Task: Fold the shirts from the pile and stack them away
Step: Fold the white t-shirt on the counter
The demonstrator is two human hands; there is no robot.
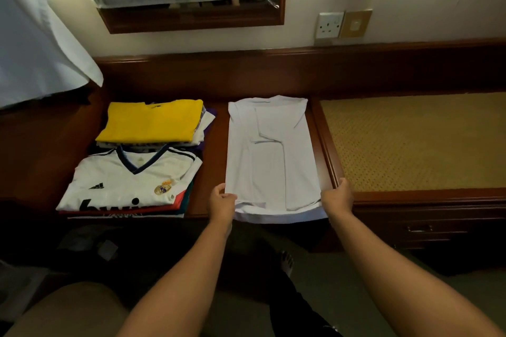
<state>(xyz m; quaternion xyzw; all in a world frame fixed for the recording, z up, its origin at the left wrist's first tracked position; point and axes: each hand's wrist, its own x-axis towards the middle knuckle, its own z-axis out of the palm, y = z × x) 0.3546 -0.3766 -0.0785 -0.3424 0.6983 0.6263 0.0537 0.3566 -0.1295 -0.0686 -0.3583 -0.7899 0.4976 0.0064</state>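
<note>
Head view: white shirt (269, 156) lies lengthwise on the tabletop (210, 172), sleeves folded in, hem hanging over the front edge. Left hand (220, 201) pinches the hem's left corner, right hand (338, 195) grips the right corner. Two folded stacks near the left edge: yellow shirt (150, 122) on top behind, white jersey (128, 180) in front.

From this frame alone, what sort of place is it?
Probably a hotel room or bedroom: a built-in wooden counter below a framed mirror, a wall socket, and folded football shirts stacked on it.
</note>
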